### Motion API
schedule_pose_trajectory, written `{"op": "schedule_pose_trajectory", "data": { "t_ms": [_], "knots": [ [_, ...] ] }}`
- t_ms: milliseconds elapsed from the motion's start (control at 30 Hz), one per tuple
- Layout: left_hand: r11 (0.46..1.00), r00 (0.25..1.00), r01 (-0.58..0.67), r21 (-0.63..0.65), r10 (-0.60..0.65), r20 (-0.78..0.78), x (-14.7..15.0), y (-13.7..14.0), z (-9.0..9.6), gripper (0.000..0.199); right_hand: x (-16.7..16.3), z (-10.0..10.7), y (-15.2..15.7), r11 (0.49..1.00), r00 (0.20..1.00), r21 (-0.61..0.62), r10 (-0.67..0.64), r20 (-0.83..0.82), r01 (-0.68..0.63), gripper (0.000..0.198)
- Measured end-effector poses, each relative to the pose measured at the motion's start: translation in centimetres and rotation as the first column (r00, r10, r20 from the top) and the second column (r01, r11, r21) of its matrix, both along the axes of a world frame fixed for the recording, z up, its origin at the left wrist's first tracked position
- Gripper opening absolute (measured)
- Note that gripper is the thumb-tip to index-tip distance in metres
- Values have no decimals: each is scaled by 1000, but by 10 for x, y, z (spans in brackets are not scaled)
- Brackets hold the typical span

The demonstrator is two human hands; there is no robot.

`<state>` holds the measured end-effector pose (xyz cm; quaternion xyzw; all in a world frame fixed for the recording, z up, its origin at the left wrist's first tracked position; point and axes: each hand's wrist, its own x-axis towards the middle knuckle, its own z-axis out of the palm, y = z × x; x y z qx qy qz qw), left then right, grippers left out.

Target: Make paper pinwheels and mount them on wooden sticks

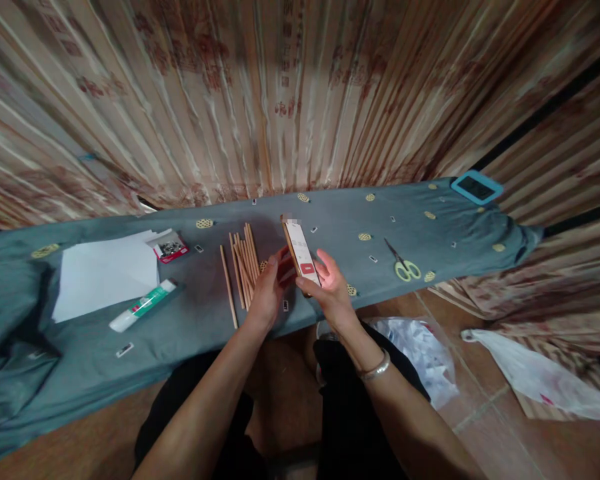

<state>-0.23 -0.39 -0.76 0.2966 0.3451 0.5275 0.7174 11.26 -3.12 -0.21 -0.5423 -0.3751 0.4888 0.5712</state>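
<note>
A smartphone (301,252) with a lit white screen and a red patch near its lower end is tilted between my hands above the table. My right hand (333,288) grips its lower end, the thumb across the bottom edge and the other fingers along the right side. On the left edge rests my left hand (269,288), its fingers curled toward the back of the phone and partly hidden there. Just left of that hand lies a loose row of several plain wooden sticks (243,267), which look like pencils.
White paper sheets (105,273), a small open box of metal pieces (173,249) and a green-and-white tube (144,305) lie to the left. Yellow-handled scissors (407,269) and a blue-framed device (477,188) are on the right. Plastic bags (415,347) sit on the floor; curtains hang behind.
</note>
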Motion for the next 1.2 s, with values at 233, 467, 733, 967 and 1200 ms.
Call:
{"op": "schedule_pose_trajectory", "data": {
  "t_ms": [233,467,733,967,1200],
  "knots": [
    [999,990,-52,12,53,-134,-9,2,0,64,51,13,-3,978,978,11,-207,-21,207,95],
    [993,981,-116,16,117,-153,-17,1,3,61,156,21,18,922,852,-9,-355,385,388,100],
    [989,974,-147,10,146,-174,-28,6,0,59,255,-2,44,823,652,-90,-371,662,560,97],
    [983,958,-181,31,183,-221,-34,7,2,63,303,-17,53,737,514,-127,-326,794,664,96],
    [977,943,-210,40,213,-254,-46,5,8,64,336,-13,48,696,413,-118,-273,869,708,104]
  ]
}}
